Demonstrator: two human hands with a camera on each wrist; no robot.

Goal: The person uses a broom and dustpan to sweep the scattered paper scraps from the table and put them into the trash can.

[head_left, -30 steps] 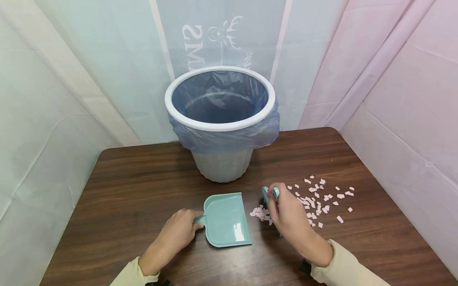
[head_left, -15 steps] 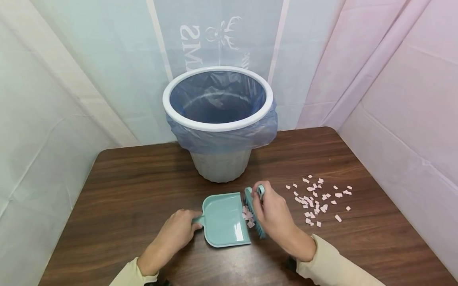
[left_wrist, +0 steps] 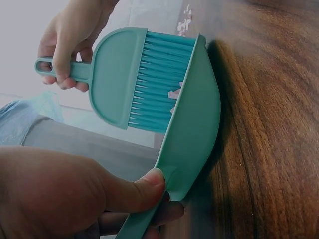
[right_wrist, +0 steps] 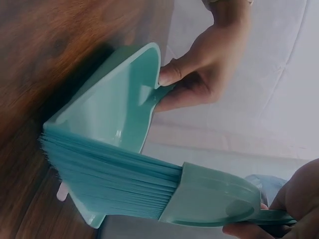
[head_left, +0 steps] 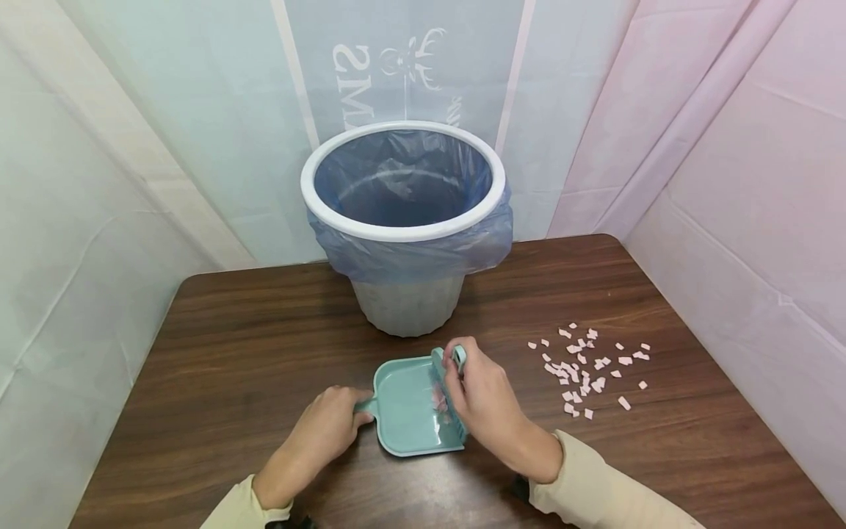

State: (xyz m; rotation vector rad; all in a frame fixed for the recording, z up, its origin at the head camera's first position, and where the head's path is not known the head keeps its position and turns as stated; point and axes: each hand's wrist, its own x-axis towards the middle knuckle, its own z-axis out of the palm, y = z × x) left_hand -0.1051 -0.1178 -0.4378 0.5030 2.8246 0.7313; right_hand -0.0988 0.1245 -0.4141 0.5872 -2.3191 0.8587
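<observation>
My left hand [head_left: 330, 422] pinches the handle of a mint-green dustpan [head_left: 405, 411], thumb on top, in the middle of the table. In my right hand [head_left: 487, 402] is the handle of a matching hand brush [left_wrist: 115, 79]. Its teal bristles [right_wrist: 107, 172] lie across the dustpan's front lip. A few pale pink paper scraps [head_left: 439, 399] sit just inside the pan, before the bristles. One scrap [right_wrist: 63, 191] shows below the bristles in the right wrist view. More paper scraps [head_left: 573, 375] lie scattered on the table to the right.
Behind the dustpan stands a pale bin [head_left: 410, 305] lined with a blue plastic bag [head_left: 423, 261] under a white rim. Everything rests on a dark wooden table [head_left: 251, 330]. Pale cloth sheets [head_left: 218, 132] hang behind it and on both sides.
The brush in my right hand has moved left to the dustpan, pushing a small pile of paper scraps over its lip. My left hand and the dustpan have stayed in place.
</observation>
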